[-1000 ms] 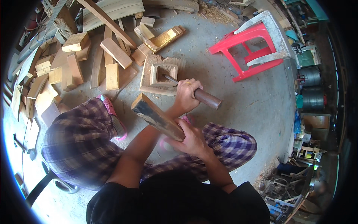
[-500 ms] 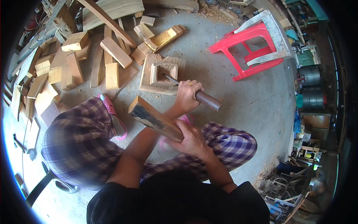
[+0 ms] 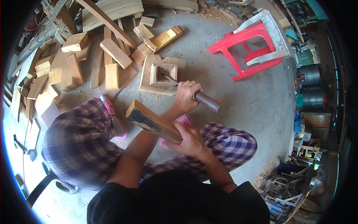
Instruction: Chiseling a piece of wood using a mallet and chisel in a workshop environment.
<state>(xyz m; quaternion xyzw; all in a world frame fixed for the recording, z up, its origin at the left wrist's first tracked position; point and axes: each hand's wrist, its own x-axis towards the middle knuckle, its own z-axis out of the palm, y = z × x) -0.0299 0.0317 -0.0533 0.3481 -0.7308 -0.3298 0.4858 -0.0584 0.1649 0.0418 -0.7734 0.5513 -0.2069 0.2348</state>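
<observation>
The left hand's grip [image 3: 188,96] is closed round the chisel with a dark-brown cylindrical handle [image 3: 208,102], its slim metal shaft reaching into the square hollow of a raised-rim pale-wood block [image 3: 153,75]. The right hand's grip [image 3: 191,140] clamps the near end of a black-sided rectangular wooden billet [image 3: 153,122], which slants over the left forearm. The block lies on the grey concrete floor [image 3: 231,100], ahead of the hands. Sawn tan wooden offcuts [image 3: 75,42] crowd the floor's far-left corner; open concrete stretches right toward the red plastic stool [image 3: 223,44].
</observation>
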